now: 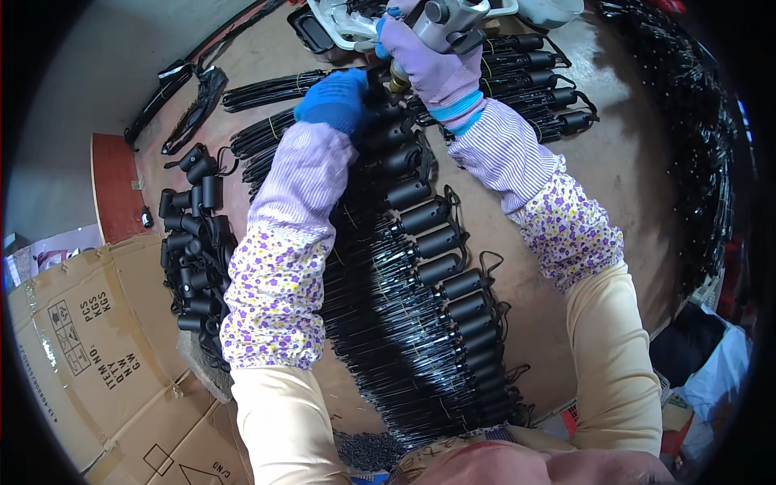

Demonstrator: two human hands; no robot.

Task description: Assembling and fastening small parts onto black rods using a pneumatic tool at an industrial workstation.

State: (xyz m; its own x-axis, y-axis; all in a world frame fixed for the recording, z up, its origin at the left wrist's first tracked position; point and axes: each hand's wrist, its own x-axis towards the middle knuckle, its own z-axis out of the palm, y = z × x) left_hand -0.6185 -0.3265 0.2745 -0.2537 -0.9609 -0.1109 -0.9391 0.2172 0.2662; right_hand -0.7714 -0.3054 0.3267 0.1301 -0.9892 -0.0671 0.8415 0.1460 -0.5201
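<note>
My right hand (432, 69), in a lilac and blue glove, is wrapped round a grey metal power tool (440, 26) with a brass-coloured fitting (398, 81) beneath it. To its left, my left hand (333, 99), in a blue glove, is closed at the dark shaft end of a black umbrella frame; its fingertips are partly hidden. Below both hands runs a long row of black folding umbrella frames (388, 315), lying side by side with their black handles (440, 269) and wrist loops to the right. More umbrella frames (533, 81) lie past my right wrist.
Loose black handles (194, 242) are heaped at the left, by a cardboard box (89, 347). A black tray (311, 31) and a white tubular frame (343, 24) stand at the far edge. A large dark bundle of thin rods (687, 145) lines the right side.
</note>
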